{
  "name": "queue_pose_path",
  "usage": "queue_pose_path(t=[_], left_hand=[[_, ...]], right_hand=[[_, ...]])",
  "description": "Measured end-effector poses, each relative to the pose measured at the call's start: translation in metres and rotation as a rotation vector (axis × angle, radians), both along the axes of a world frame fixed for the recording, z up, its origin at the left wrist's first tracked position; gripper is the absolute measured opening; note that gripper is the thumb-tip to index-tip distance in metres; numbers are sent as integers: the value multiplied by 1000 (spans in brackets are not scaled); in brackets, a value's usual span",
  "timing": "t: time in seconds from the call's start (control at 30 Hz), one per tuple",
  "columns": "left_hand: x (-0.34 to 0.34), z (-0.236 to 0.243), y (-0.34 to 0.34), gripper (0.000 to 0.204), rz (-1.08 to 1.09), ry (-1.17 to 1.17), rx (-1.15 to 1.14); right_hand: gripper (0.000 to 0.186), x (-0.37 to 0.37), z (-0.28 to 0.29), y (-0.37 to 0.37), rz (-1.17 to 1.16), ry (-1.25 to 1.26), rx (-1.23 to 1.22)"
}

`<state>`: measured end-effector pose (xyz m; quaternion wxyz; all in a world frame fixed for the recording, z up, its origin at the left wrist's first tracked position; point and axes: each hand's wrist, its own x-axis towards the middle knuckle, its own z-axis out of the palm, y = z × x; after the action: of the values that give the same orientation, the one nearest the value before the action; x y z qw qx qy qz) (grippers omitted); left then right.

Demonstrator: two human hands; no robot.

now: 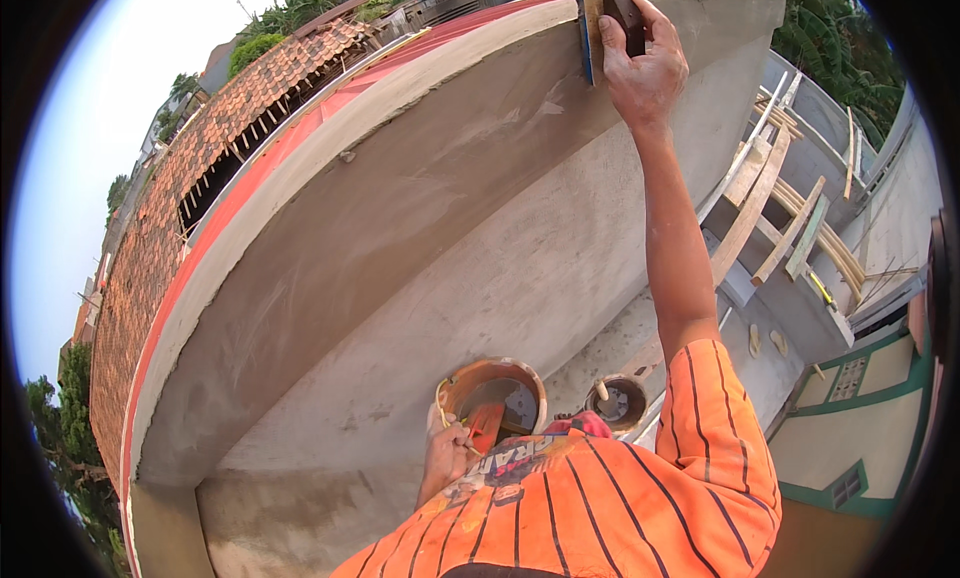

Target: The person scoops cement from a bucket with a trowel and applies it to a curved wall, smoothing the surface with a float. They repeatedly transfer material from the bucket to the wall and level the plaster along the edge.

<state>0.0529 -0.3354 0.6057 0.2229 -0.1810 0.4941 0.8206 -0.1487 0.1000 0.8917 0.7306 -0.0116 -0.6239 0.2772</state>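
We clench our right hand point(645, 63) around the handle of a wooden plastering float point(597, 23), pressed flat against the grey plastered wall point(420, 238) near its top edge. Far below the float, our left hand point(447, 456) grips a trowel point(485, 425) dipped into an orange bucket point(497, 398) at the wall's foot.

A grey concrete ledge point(640, 328) runs along the foot of the curved plastered wall point(420, 228) and carries the things. Two round buckets stand on it, close together: a larger orange bucket point(497, 375) with dark wet contents, and just to its right a smaller grey bucket point(620, 402) with a stick standing in it.
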Motion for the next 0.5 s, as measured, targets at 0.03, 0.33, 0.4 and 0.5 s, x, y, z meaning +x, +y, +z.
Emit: queue_pose_path(t=[0.03,0.33,0.4,0.5], left_hand=[[0,0,-1,47,3,-1,-3],[-7,-4,1,45,-7,-28,23],[-7,-4,2,45,-10,-24,23],[-7,-3,1,44,-19,-19,31]], right_hand=[[36,-1,2,-7,12,-3,-6],[52,36,-59,-115,186,-122,564],[53,50,-67,-126,253,-128,690],[52,60,-59,-123,283,-148,618]])
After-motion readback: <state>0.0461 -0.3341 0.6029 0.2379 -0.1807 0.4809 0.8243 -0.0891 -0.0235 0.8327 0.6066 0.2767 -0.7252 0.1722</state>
